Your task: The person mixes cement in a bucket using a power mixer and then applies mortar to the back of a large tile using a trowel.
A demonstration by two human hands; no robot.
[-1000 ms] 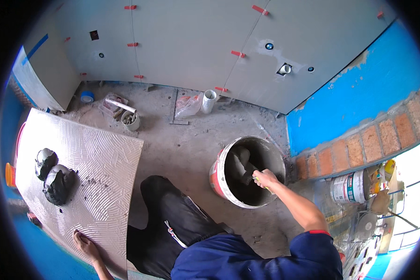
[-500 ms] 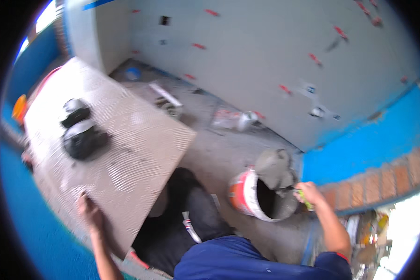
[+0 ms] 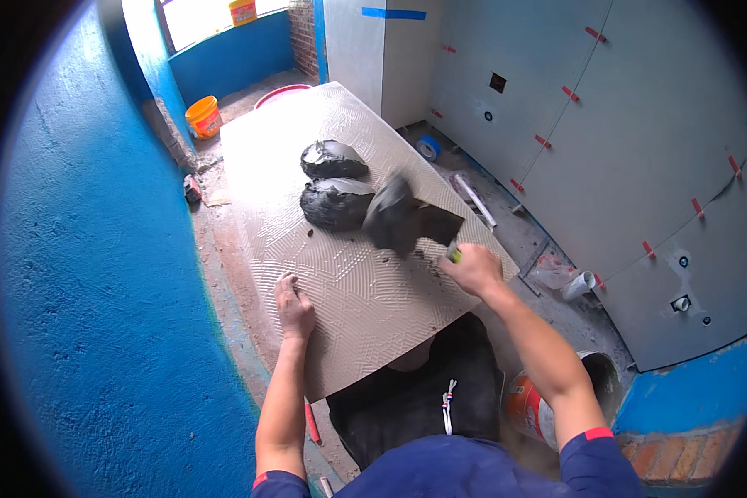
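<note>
Near the tile's (image 3: 349,274) right edge the right hand (image 3: 473,270) grips a trowel (image 3: 427,224) bearing what seems, through blur, a mortar lump (image 3: 390,217) beside two mounds (image 3: 334,203), while the left hand (image 3: 294,309) lies flat, steadying the tile.

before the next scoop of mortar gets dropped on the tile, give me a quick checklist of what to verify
1. Left hand flat on the large tile, bracing it: ok.
2. Right hand gripping the trowel: ok.
3. Grey mortar load over the tile, not past its edge: ok, though blurred.
4. Two earlier mortar heaps sitting on the tile: ok.
5. Bare tile beside the heaps for the load: ok.
6. What holds the tile up underneath: cannot tell.
</note>
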